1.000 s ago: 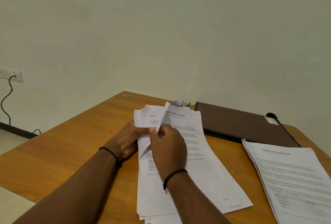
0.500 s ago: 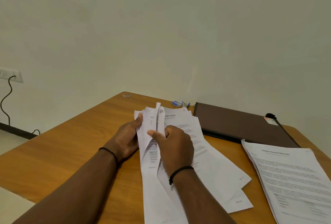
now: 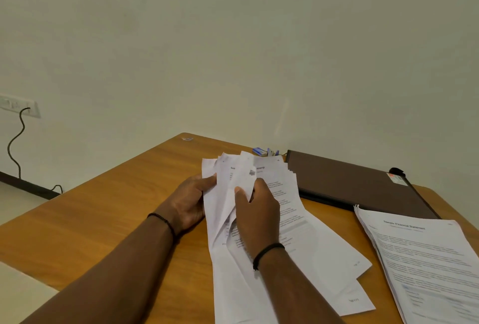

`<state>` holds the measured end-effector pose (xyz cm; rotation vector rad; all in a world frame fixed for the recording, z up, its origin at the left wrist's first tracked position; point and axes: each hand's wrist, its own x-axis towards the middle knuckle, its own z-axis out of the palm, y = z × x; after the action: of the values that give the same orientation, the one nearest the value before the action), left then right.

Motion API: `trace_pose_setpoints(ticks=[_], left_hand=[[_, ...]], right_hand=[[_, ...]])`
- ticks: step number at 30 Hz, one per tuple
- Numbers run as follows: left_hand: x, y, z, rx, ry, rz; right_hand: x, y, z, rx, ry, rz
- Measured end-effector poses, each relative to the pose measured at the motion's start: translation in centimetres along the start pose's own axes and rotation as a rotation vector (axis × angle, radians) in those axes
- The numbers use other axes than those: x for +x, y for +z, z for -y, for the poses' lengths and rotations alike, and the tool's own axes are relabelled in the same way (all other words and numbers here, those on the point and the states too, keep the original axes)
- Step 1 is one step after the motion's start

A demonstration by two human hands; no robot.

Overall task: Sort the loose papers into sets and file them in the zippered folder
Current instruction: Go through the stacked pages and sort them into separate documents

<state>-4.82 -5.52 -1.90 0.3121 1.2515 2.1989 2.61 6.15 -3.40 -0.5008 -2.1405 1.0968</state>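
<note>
Left hand (image 3: 193, 200) grips the loose papers (image 3: 293, 220); right hand (image 3: 255, 209) pinches one sheet. Best peeled slowly, others pinned.

White printed papers (image 3: 298, 233), dark brown folder (image 3: 350, 183), orange-brown wood-grain table (image 3: 103, 220).

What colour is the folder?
Dark brown folder, best seen in the head view.

The top sheet of the right-hand paper stack (image 3: 425, 259) carries the heading "Sample Financial Statement". Body text on all sheets is illegible.
</note>
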Motion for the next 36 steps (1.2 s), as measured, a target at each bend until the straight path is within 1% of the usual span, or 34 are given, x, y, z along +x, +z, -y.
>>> trace_pose_setpoints(ticks=[3, 6, 10, 16, 19, 22, 25, 31, 36], left_hand=[[-0.1, 0.2, 0.6, 0.184, 0.115, 0.022], [-0.3, 0.6, 0.8, 0.198, 0.181, 0.005], [-0.5, 1.0, 0.8, 0.204, 0.218, -0.006], [-0.4, 0.7, 0.6, 0.136, 0.229, -0.059], [-0.2, 0.4, 0.5, 0.170, 0.206, -0.069], [0.0, 0.1, 0.4, 0.167, 0.164, -0.042], [0.1, 0.0, 0.4, 0.188, 0.143, 0.031], [0.3, -0.1, 0.7, 0.196, 0.221, 0.107], [0.4, -0.1, 0.6, 0.168, 0.263, 0.076]], right_hand=[[0.1, 0.1, 0.0, 0.066, 0.044, -0.015], [0.4, -0.3, -0.2, 0.093, 0.093, -0.024], [0.8, -0.7, -0.4, 0.124, 0.129, -0.039], [0.9, -0.4, -0.5, 0.094, 0.162, -0.032], [0.8, -0.5, -0.4, 0.119, 0.158, -0.031], [0.9, -0.7, -0.4, 0.131, 0.164, -0.032], [0.9, -0.7, -0.5, 0.120, 0.168, -0.037], [0.9, -0.7, -0.4, 0.113, 0.183, -0.039], [0.9, -0.7, -0.5, 0.104, 0.171, -0.038]])
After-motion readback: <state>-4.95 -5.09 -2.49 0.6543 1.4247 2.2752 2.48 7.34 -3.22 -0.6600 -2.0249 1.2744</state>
